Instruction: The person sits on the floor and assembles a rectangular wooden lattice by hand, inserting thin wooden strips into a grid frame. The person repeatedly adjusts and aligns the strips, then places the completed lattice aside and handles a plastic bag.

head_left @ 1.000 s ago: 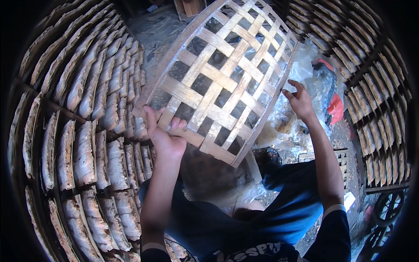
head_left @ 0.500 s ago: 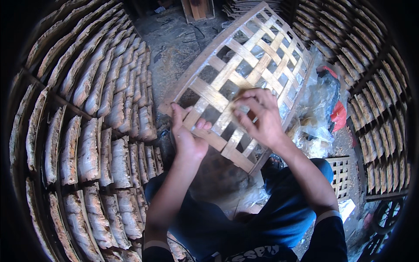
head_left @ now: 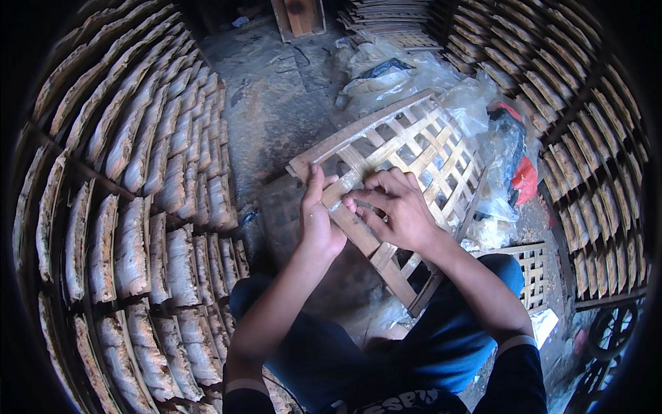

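Observation:
A framed panel of woven bamboo strips (head_left: 414, 155) is held at a tilt in front of me, above my knees. My left hand (head_left: 323, 221) grips its near left corner, thumb up against the edge and the other fingers mostly hidden behind the strips. Over the near edge strip is my right hand (head_left: 400, 210), its fingers curled and pinched together close to my left fingertips. Whether a small piece is between those right fingertips cannot be made out. The weave is open, with square gaps between pale strips.
Racks of ragged whitish sheets on slats (head_left: 131, 241) rise at my left; similar racks (head_left: 565, 165) stand right. Crumpled clear plastic (head_left: 476, 103) with a red piece (head_left: 527, 183) lies beyond the panel. Another woven panel (head_left: 534, 265) rests by my right knee. Stacked panels (head_left: 393, 21) are behind.
The panel has dropped lower and tilted flatter, toward me. My right hand has moved from the middle of the weave to the near edge, beside my left hand.

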{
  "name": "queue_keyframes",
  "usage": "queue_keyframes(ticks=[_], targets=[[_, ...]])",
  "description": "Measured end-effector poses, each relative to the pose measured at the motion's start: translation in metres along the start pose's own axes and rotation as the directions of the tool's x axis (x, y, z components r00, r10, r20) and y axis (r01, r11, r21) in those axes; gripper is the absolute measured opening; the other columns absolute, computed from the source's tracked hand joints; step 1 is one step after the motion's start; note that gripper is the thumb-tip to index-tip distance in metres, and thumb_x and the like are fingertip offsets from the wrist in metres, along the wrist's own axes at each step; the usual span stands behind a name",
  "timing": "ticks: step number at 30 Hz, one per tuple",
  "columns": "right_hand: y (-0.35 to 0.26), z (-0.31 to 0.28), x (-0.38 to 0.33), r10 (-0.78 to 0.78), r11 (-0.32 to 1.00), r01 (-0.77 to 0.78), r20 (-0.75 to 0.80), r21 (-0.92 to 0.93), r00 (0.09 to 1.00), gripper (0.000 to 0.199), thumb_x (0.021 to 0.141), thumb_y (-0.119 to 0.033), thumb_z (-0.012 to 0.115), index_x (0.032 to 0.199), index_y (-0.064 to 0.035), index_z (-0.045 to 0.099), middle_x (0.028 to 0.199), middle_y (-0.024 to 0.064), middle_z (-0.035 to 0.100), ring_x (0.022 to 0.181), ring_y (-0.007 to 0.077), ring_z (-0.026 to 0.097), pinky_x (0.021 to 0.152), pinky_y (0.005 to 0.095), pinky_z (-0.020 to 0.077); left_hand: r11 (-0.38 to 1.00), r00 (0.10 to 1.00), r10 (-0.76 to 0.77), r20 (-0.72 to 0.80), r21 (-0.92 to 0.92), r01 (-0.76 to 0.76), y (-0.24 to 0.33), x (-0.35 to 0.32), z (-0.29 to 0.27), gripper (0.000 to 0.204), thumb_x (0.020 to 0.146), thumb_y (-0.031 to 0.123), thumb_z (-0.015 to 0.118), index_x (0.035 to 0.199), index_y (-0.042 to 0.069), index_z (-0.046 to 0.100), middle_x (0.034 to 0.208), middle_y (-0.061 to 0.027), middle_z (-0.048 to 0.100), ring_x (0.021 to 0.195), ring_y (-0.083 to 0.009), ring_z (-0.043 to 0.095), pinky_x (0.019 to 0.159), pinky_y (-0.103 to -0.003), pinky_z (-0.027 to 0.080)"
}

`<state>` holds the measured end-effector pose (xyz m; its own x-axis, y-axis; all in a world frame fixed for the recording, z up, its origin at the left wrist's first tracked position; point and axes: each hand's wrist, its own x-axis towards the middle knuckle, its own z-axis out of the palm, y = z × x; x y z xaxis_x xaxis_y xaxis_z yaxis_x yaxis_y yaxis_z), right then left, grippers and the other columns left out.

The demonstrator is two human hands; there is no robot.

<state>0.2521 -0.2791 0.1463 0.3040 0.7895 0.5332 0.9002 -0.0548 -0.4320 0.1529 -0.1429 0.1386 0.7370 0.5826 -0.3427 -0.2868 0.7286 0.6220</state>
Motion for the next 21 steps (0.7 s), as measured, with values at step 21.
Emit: queue_keyframes(ticks=[21], targets=[[0.046,0.005,-0.057,0.235,0.949,-0.27,0.206,0.165,0.95,0.024,0.079,-0.011,0.066,0.102,-0.0085,0.074,0.108,0.0092,0.066,0.105,0.0271,0.065,0.091,0.0434,0.0491,0.911,0.976,-0.211,0.052,0.374,0.176,-0.046,0.023,0.001,0.044,0.093,0.052,0.068,0.106,0.011,0.055,0.093,-0.0037,0.059,0.077,-0.0188,0.063,0.073,-0.037,0.053]])
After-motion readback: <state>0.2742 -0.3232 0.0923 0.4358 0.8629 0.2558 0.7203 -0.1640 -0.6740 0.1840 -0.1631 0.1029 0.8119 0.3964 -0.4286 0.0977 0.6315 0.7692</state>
